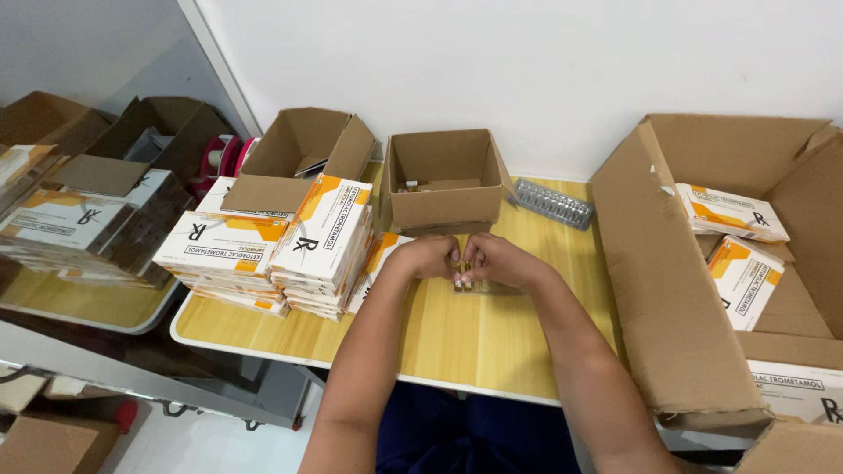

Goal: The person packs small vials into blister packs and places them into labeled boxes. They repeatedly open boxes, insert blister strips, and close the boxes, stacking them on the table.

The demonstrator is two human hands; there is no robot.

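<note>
Cardboard carton (685, 290) with white-orange packs stands at right; a stack of flat boxes (263, 250) at left, a small open box (443, 189) behind. On the yellow table (465, 338), left hand (428, 257) and right hand (496, 261) meet, fingers pinched together on a small tray of amber ampoules (464, 283). I judge the glass could crack if the pinching presses unevenly.

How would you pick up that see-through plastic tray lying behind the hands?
Probably by its two long edges, pinched across the narrow width near the middle, coming from above. The clear blister tray lies flat on the yellow table, long and thin, slanting beside the small open carton. Its ridged top looks awkward, so the rims seem the firmest hold.
</note>
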